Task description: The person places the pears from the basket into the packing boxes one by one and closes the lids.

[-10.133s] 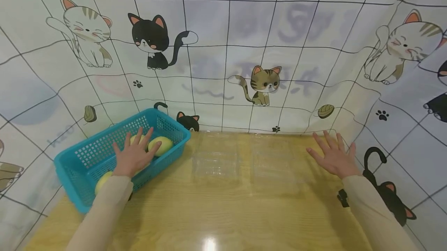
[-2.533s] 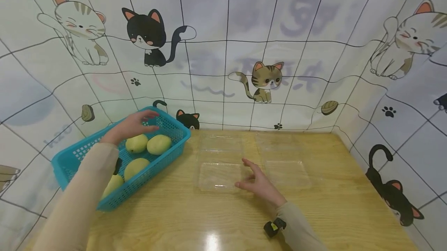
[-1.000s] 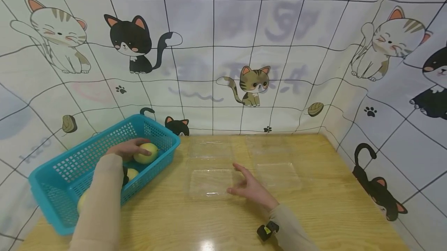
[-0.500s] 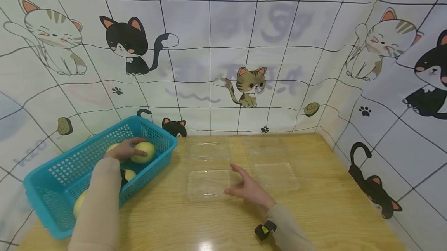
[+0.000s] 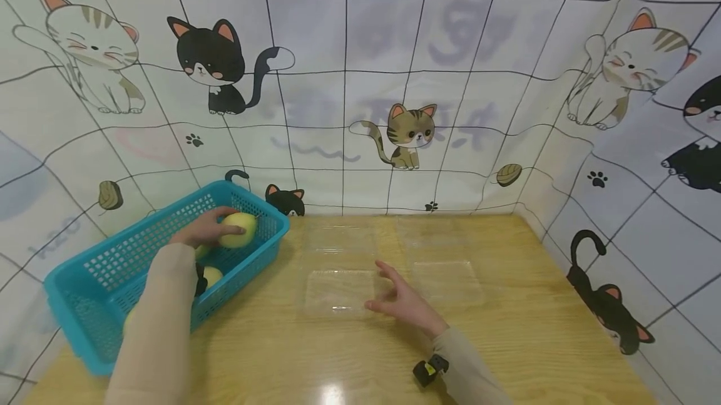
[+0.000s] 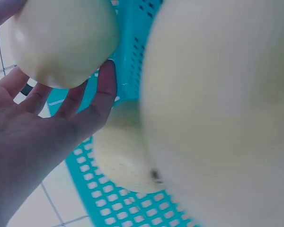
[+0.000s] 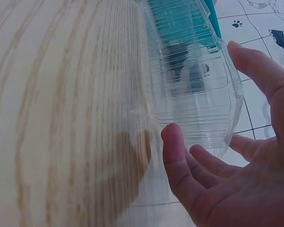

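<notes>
In the head view my left hand (image 5: 204, 230) holds a pale yellow pear (image 5: 241, 231) at the far end of the blue basket (image 5: 112, 261). The left wrist view has this pear (image 6: 68, 40) between thumb and fingers, with another pear (image 6: 125, 151) under the fingertips and a large one (image 6: 222, 109) close to the camera. My right hand (image 5: 407, 305) is at the right side of a clear plastic box (image 5: 338, 292), thumb and index finger spread. In the right wrist view its loosely bent fingers lie right at the rim and corner of the box (image 7: 194, 90).
A second clear plastic box (image 5: 447, 280) stands to the right on the wooden table (image 5: 360, 361). Another pear (image 5: 212, 276) lies in the basket by the left wrist. A cat-print cloth (image 5: 315, 35) hangs behind and along both sides.
My left hand has gone from hovering over the basket to gripping a pear, now slightly raised. My right hand moved earlier to the near-left box and has since stayed there.
</notes>
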Available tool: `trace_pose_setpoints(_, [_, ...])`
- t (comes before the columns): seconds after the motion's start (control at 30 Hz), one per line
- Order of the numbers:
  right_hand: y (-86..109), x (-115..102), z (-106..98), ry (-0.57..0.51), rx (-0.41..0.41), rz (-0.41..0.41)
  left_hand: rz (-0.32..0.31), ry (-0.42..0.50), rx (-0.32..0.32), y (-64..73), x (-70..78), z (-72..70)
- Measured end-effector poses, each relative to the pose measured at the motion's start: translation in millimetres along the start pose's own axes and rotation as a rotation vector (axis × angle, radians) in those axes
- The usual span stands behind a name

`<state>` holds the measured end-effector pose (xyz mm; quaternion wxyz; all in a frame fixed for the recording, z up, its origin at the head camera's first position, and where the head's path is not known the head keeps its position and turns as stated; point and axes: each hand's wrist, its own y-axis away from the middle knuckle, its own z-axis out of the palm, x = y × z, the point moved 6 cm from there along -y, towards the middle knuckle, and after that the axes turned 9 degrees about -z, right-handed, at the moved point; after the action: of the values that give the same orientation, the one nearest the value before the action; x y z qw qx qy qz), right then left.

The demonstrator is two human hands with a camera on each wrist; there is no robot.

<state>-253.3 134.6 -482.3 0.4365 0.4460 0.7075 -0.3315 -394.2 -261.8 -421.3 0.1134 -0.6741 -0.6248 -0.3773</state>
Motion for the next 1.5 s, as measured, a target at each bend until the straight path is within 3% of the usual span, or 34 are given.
trace_pose_setpoints(0.27, [-1.9,5.3,-2.9,-0.021,-0.004,0.009,0.085,0.005,0.006,-0.1,24.8,-2.3])
trace_pose_setpoints(0.83, [-4.8,7.1,-4.8,-0.035,0.004,0.028,0.233,-0.084,0.104,10.2,68.5,-10.4])
trace_pose_setpoints(1.13, [-6.4,11.1,-4.5,-0.019,0.010,0.030,0.250,-0.040,0.060,24.5,94.9,-7.4])
trace_pose_setpoints(1.5, [-6.4,8.6,-2.6,-0.012,-0.003,0.035,0.343,-0.029,0.007,25.7,120.7,10.7])
